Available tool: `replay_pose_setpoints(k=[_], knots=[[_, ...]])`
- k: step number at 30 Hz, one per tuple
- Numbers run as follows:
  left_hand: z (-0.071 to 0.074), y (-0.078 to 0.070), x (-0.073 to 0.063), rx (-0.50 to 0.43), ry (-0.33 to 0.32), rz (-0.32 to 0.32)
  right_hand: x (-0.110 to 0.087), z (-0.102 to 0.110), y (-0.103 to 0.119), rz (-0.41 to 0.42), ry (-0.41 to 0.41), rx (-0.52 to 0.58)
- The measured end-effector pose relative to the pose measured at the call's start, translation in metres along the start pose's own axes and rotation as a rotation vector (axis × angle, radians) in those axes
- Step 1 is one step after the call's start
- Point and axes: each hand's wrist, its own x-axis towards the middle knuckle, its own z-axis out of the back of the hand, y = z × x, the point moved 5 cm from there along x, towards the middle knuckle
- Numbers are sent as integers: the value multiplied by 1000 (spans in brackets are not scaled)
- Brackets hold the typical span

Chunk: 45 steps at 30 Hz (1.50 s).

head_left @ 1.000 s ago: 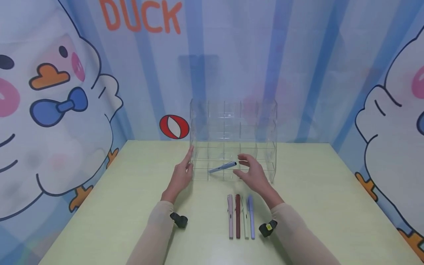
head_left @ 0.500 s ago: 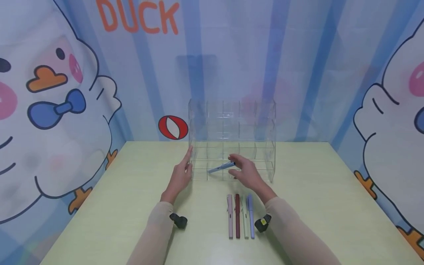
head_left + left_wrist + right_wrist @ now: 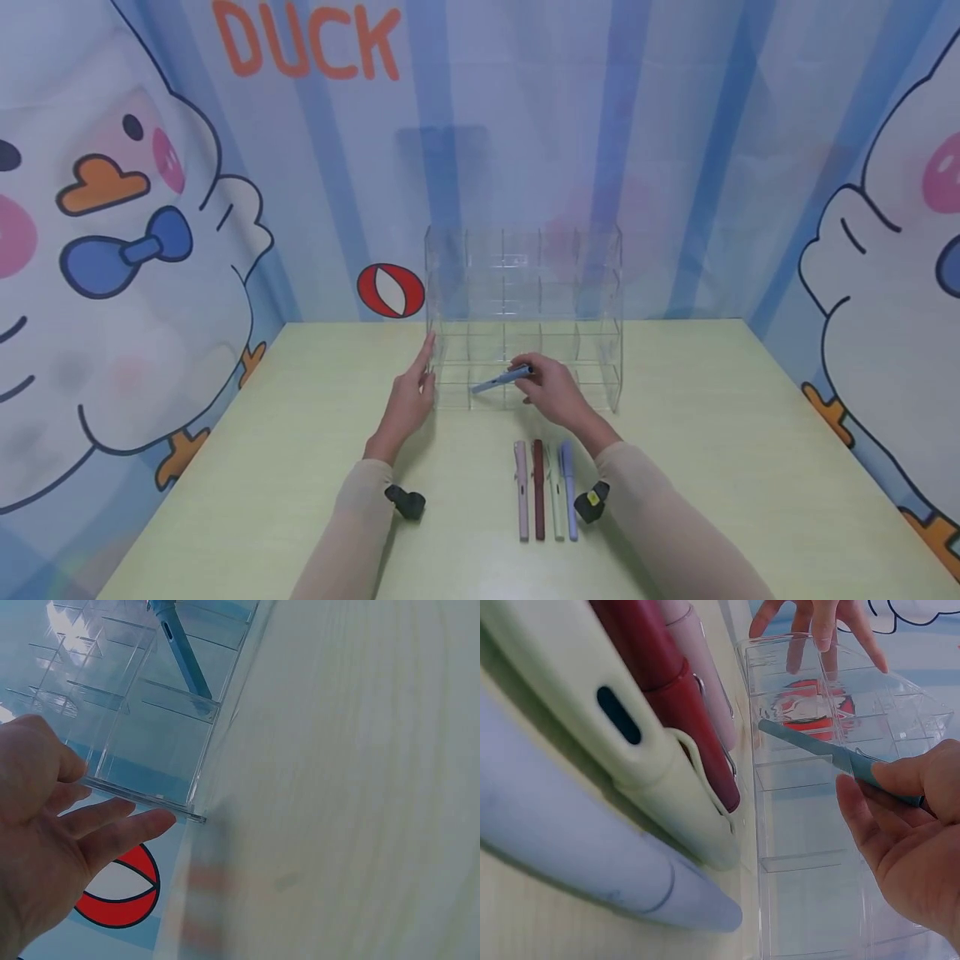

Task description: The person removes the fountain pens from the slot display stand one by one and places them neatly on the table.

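Observation:
A blue capped pen [image 3: 501, 379] lies slantwise across the front of the lower part of a clear acrylic organizer [image 3: 450, 335], its bare end at the lower left. My right hand [image 3: 553, 389] pinches the pen's cap between thumb and fingers, also plain in the right wrist view, where the blue pen [image 3: 802, 742] tilts across the dividers. On the organizer's left side my left hand [image 3: 411, 396] rests with straight fingers. In the left wrist view those fingers [image 3: 124, 829] lie along the clear side wall.
On the table [image 3: 337, 400], in front of the organizer, a pink pen [image 3: 522, 492], a dark red pen [image 3: 539, 492], a pale green pen [image 3: 557, 496] and a lavender pen [image 3: 570, 492] lie side by side. A printed curtain [image 3: 525, 125] hangs close behind.
My right hand has moved left to the blue pen and closed its fingers on the cap. The left hand and the pen have stayed in place.

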Motion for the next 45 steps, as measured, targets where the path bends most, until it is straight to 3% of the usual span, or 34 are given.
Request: replay_pose_setpoints(k=[11, 18, 26, 37, 45], knots=[[-1, 0, -4, -4, -2, 11, 2, -4, -2, -7, -24, -8], [-2, -2, -5, -9, 13, 19, -1, 2, -1, -2, -109, 104], [-2, 0, -3, -4, 6, 28, -5, 15, 5, 49, -187, 192], [0, -4, -1, 9, 7, 13, -20, 44, 17, 120, -369, 337], [0, -3, -1, 15, 12, 11, -36, 68, 46, 148, -437, 342]])
